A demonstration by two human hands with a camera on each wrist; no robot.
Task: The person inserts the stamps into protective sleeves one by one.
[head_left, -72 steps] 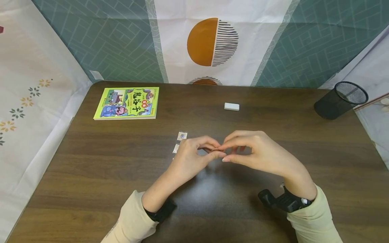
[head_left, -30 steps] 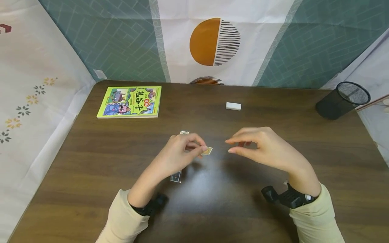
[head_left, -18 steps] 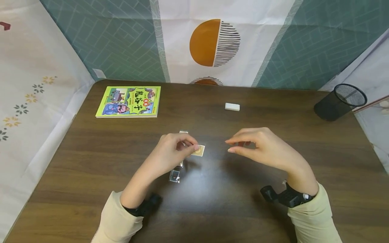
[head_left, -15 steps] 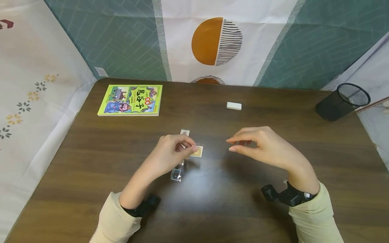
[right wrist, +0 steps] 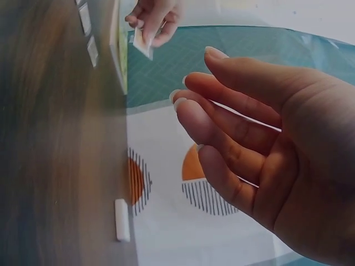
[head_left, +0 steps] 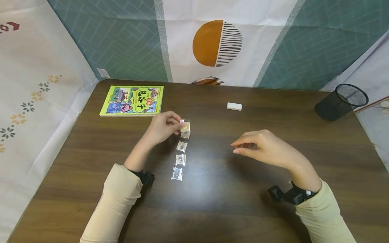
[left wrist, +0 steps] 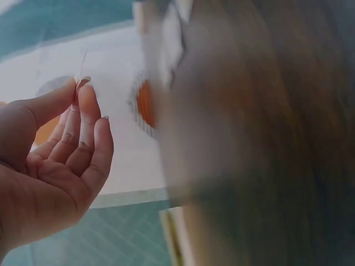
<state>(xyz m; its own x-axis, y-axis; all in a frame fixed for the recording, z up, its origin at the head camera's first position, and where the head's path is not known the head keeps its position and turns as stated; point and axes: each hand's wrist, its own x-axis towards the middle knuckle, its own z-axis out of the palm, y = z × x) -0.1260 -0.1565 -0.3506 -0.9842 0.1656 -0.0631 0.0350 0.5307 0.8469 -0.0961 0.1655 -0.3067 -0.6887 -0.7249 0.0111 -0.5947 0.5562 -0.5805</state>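
My left hand (head_left: 164,127) pinches a small square stamp-like card (head_left: 186,127), yellowish with a pale border and clear film around it, between thumb and fingers. In the left wrist view the card appears edge-on as a thin line above the fingertips. It is held at the far end of a column of similar small cards (head_left: 182,146) in clear sleeves, overlapping the farthest one in the head view. The nearest card (head_left: 177,173) looks dark bluish. My right hand (head_left: 267,148) hovers over the table to the right, fingers loosely bent, with nothing between them.
A yellow-green illustrated book (head_left: 132,100) lies at the back left of the brown wooden table (head_left: 231,206). A white eraser-like block (head_left: 234,106) is at the back middle. The black mesh pen holder (head_left: 332,107) stands at the back right.
The hands have come apart, and my left hand has carried the yellowish card left, then away to the column's far end. The cards beneath it are uncovered. My right hand has barely moved.
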